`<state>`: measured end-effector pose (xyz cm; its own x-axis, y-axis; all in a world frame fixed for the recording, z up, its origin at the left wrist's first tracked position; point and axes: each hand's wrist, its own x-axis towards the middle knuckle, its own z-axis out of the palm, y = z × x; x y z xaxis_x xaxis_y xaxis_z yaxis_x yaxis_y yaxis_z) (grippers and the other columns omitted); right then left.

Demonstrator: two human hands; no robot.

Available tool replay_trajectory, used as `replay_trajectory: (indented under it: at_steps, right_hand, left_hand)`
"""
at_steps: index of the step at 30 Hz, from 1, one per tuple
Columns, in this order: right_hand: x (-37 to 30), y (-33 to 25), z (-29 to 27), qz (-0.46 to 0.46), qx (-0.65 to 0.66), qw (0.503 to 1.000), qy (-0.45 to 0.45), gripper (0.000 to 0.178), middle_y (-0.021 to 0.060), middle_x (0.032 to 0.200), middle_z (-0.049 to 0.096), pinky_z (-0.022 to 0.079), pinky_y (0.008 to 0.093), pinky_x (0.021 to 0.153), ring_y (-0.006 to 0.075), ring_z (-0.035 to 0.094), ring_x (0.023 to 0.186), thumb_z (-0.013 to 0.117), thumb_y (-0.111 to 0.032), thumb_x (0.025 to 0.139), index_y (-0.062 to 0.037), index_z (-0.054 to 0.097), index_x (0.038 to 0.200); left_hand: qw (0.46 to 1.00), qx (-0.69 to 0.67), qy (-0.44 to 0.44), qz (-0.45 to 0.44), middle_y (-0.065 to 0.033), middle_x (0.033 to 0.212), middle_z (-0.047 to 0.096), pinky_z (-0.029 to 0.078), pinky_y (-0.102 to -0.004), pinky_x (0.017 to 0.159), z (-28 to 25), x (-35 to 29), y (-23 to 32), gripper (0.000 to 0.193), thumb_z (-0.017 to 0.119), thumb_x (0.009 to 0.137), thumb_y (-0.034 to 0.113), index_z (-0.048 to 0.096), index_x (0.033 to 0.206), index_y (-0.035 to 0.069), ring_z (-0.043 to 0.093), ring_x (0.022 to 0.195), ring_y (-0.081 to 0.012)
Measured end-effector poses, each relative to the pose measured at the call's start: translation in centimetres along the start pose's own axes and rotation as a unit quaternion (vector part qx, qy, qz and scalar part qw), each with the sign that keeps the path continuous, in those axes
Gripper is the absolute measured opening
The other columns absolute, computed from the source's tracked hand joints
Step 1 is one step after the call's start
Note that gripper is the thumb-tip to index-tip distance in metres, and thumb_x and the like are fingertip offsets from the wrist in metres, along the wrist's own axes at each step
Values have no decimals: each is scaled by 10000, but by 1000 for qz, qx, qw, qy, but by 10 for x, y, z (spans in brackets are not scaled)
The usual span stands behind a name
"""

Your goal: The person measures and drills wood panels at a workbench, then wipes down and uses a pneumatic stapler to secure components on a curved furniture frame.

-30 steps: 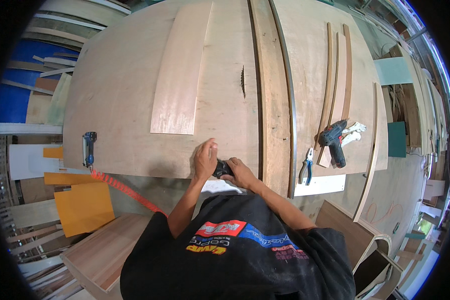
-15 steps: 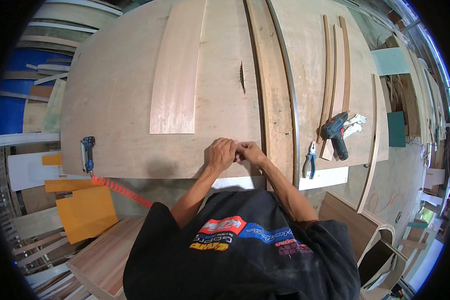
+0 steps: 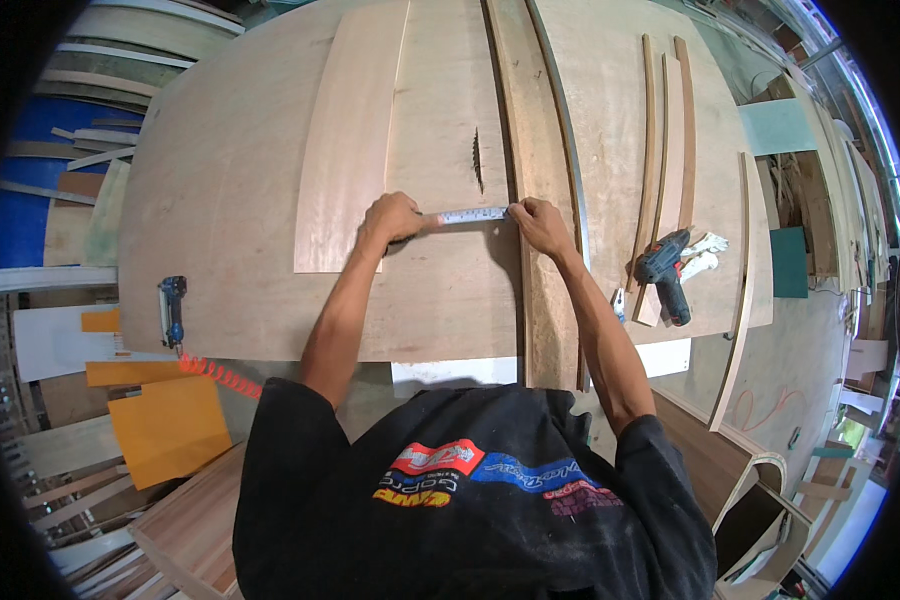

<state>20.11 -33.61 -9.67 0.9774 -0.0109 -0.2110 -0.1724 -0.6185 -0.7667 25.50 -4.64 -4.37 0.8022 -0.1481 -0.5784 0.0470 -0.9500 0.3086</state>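
Observation:
Between my two hands stretches a tape measure [image 3: 473,215], its pale blade drawn out a short way over the work table [image 3: 220,180]. My left hand [image 3: 394,218] is closed around the dark case, above the right edge of a pale wooden board [image 3: 345,150]. The blade's end is pinched in my right hand [image 3: 542,226], which is over the long wooden beam [image 3: 552,150] with a metal strip along its right side. A dark jagged slot [image 3: 477,160] in the tabletop lies just beyond the blade.
On the right lie a cordless drill [image 3: 665,275], pliers [image 3: 619,304] partly behind my right arm, and several thin wooden strips [image 3: 687,130]. A blue air nailer [image 3: 173,310] with a red coiled hose [image 3: 220,374] rests at the left edge. Stacked boards [image 3: 100,75] stand far left.
My hands were together near the table's front edge. They have moved forward and apart, drawing the tape blade out between them. The pliers are now partly covered by my right arm.

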Motion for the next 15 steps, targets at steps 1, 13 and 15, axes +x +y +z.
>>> replay_trajectory:
  at_steps: [1, 13, 15]
  right_hand:
    - [7, -6, -1, 0, -40, 999, 12, 409, 242, 789, 689, 535, 442, 713, 369, 684, 742, 581, -352, 924, 31, 714, 869]
    - [-10, 36, 8, -74, -138, 963, 220, 430, 220, 1165, 606, 459, 504, 943, 407, 578, 1075, 705, -276, 873, -35, 636, 1221]
    - [-18, 39, 1, -79, -144, 949, 268, 463, 226, 1185, 589, 444, 514, 953, 409, 564, 1097, 716, -275, 863, -30, 614, 1242]
  left_hand:
    - [1000, -1, -13, -18, -203, 955, 746, 560, -411, 821, -6, 13, -3, 717, 763, 703, 707, 783, 879, 12, 723, 959, -324]
    - [993, 75, -43, -82, -189, 1203, 700, 541, -441, 891, -21, 106, 30, 717, 853, 677, 596, 752, 1096, 22, 663, 1148, -335]
    - [993, 85, -24, -78, -173, 1123, 715, 545, -448, 837, -11, 126, 13, 686, 849, 683, 600, 755, 1049, 27, 686, 1043, -326]
